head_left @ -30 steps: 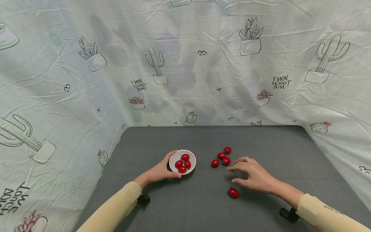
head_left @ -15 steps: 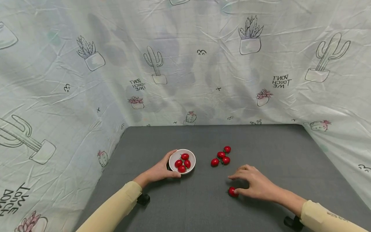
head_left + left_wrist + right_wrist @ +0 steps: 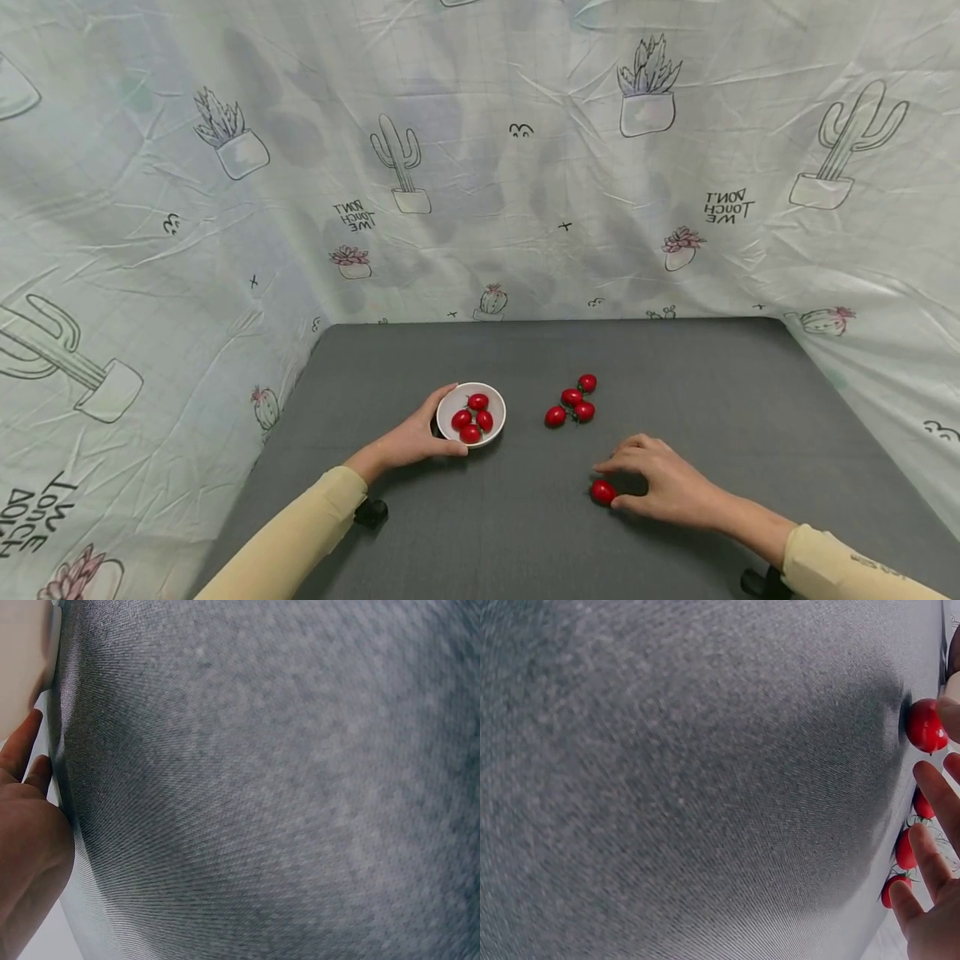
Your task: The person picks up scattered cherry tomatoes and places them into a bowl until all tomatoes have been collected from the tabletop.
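Observation:
My left hand (image 3: 411,442) holds a small white bowl (image 3: 503,417) by its left side, thumb at the near rim and fingers round the far side. Several red cherry tomatoes (image 3: 470,433) lie inside the bowl. A single cherry tomato (image 3: 602,492) rests on the table between the thumb and fingers of my right hand (image 3: 671,486). In the right wrist view the thumb overlaps this cherry tomato (image 3: 924,726), while a gap shows between it and the nearest visible fingertip. The left wrist view catches only part of the left hand (image 3: 34,840) beside the bowl (image 3: 22,667).
Several more cherry tomatoes (image 3: 584,411) with green stems lie in a loose cluster right of the bowl. The grey table (image 3: 480,533) ends at the back against a pale curtain (image 3: 465,167) printed with cacti.
My right hand has moved towards me, away from the cluster, and its thumb and fingers now stand around the single cherry tomato. The left hand keeps its hold on the bowl.

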Available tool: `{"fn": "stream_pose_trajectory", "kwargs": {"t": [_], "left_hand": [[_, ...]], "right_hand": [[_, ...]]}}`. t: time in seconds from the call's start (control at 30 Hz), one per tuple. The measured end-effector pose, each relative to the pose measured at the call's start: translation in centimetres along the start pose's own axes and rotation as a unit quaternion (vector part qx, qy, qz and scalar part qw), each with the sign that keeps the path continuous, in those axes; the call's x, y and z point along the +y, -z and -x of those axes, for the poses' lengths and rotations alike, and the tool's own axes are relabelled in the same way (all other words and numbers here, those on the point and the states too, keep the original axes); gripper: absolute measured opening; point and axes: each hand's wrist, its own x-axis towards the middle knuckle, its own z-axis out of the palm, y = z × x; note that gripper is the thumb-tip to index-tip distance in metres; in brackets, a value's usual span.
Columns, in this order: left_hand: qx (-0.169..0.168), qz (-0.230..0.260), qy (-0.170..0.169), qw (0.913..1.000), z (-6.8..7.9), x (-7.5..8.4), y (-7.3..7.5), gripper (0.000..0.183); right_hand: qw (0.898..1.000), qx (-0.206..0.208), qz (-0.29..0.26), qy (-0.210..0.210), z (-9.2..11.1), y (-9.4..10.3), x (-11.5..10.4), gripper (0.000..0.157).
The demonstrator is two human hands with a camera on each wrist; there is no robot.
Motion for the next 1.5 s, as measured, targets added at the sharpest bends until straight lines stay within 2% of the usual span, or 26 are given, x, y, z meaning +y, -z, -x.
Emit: {"fn": "stream_pose_trajectory", "kwargs": {"t": [0.63,1.5], "left_hand": [[-0.006,0.0,-0.003,1.0,0.04,0.38,0.08,0.108],[-0.006,0.001,-0.003,1.0,0.2,0.37,0.14,0.108]], "right_hand": [[0.999,-0.024,-0.024,-0.037,0.27,-0.34,0.28,0.032],[0.999,-0.015,-0.018,-0.024,0.4,-0.73,0.13,0.028]]}}
